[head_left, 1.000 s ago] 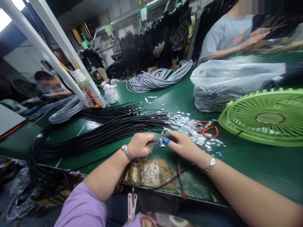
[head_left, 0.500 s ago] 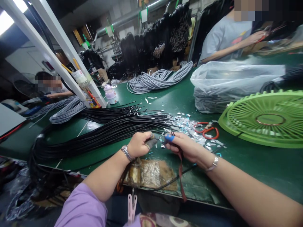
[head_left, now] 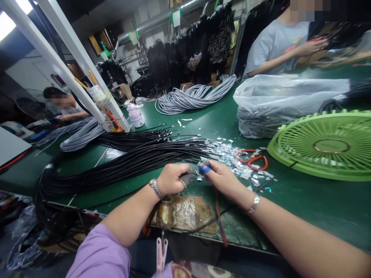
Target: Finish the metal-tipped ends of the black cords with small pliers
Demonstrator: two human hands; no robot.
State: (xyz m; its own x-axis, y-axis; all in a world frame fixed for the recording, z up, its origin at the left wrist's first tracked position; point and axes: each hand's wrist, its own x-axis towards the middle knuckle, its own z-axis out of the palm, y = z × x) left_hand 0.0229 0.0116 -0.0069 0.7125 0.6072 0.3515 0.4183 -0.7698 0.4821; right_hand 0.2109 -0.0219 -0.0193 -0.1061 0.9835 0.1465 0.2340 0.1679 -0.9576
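Note:
My left hand is closed, thumb and fingers pinched together with grey coverings on the fingertips. A thin black cable runs from the left along the table toward it; the cable's end is hidden in the grip. My right hand, with blue tape on a fingertip, is pinched shut close by, its fingertips almost meeting the left ones. What it holds is too small and covered to make out. From under it hangs a dark red strap. Behind both hands lies a bundle of black cables, their stripped ends pointing right.
White and blue scraps lie around red-handled scissors. A green fan and a plastic bag stand right. Grey cable coils and a lilac bottle sit behind. Taped cardboard lies at the front edge. Two people work farther off.
My right hand has shifted slightly left, closer to my left hand, and turned a little; the red strap moved with it. My left hand has barely moved.

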